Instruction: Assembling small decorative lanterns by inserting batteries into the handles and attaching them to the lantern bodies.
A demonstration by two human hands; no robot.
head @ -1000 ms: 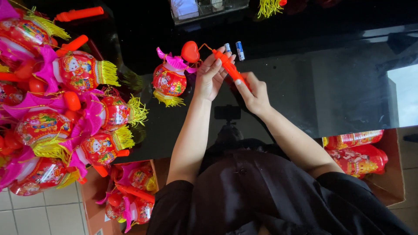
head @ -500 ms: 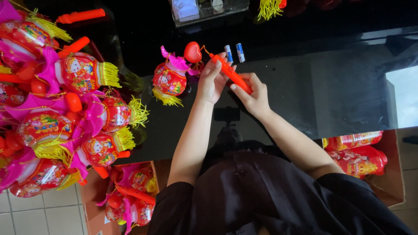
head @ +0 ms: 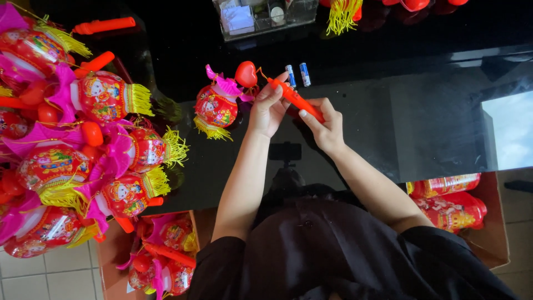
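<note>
Hardly moved: both hands [head: 266, 108] [head: 325, 122] still grip orange handle [head: 294, 99], mid-part hidden.

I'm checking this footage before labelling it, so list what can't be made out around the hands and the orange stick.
- Head view: the middle of the orange handle stick is covered by the left hand and right hand.
- The two small batteries are too small to tell their type.
- What lies in the clear box is cut off by the top edge.
- The box of lanterns is partly hidden by the table.
</note>
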